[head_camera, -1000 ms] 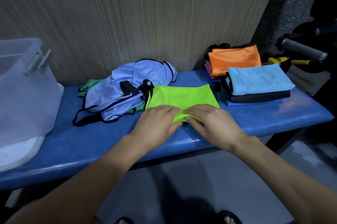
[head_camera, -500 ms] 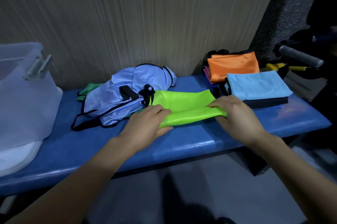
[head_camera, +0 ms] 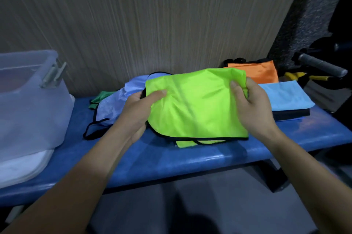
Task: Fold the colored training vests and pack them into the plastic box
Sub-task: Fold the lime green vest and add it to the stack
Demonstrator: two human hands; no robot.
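Observation:
A folded lime-green vest [head_camera: 194, 106] with black trim hangs lifted above the blue bench [head_camera: 190, 159]. My left hand [head_camera: 139, 108] grips its left edge, thumb on top. My right hand [head_camera: 249, 104] grips its upper right corner. Behind my left hand lies a loose heap of lilac-blue vests [head_camera: 114, 104] with a dark green vest [head_camera: 101, 96] under it. At the right sits a stack of folded vests: a light blue one [head_camera: 285, 96] on top of a black one [head_camera: 293, 114], and an orange one [head_camera: 261, 72] behind. The clear plastic box [head_camera: 28, 104] stands at the bench's left end.
A ribbed wall panel rises right behind the bench. A white lid [head_camera: 21, 167] lies under the box. Off the right end are a grey handle [head_camera: 322, 66] and yellow-handled tools [head_camera: 297, 75]. Grey floor lies below the front edge.
The green vest lay flat on the bench under both hands. My hands moved apart to its ends and have lifted it off the bench, tilted up toward me.

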